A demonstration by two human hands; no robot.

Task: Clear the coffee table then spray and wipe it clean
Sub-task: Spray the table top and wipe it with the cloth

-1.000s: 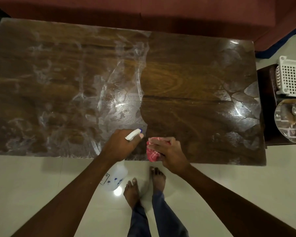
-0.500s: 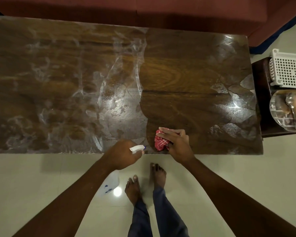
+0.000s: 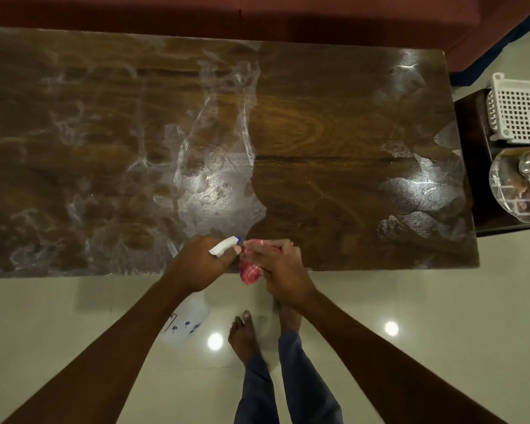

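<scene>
I am standing at the near long edge of the surface (image 3: 318,133), and as far as I can judge the clearing is done. Nothing is lying on the wood, and a white basket (image 3: 520,111) and a clear container (image 3: 514,185) are sitting on the side table (image 3: 471,133) off to the right. The spraying looks done too, or nearly so, and the wiping is what is left.

The left half of the surface is showing a whitish, streaky wet film with bright glare near its middle. A broad band right of centre is looking dark, dry and even, with the grain plain to see. The right end is carrying several shiny patches. So I am reckoning only that middle band wiped, with both ends waiting.

My left hand (image 3: 196,264) is curling round the neck of the spray bottle (image 3: 225,246). Its white trigger head is poking out past my thumb, and the pale body is hanging below the surface edge over the floor (image 3: 410,301). My right hand (image 3: 283,270) is bunching the red cloth (image 3: 250,270) in its fingers, just beside the left hand, at the near edge of the surface. Whether the cloth is touching the wood I cannot tell.
</scene>
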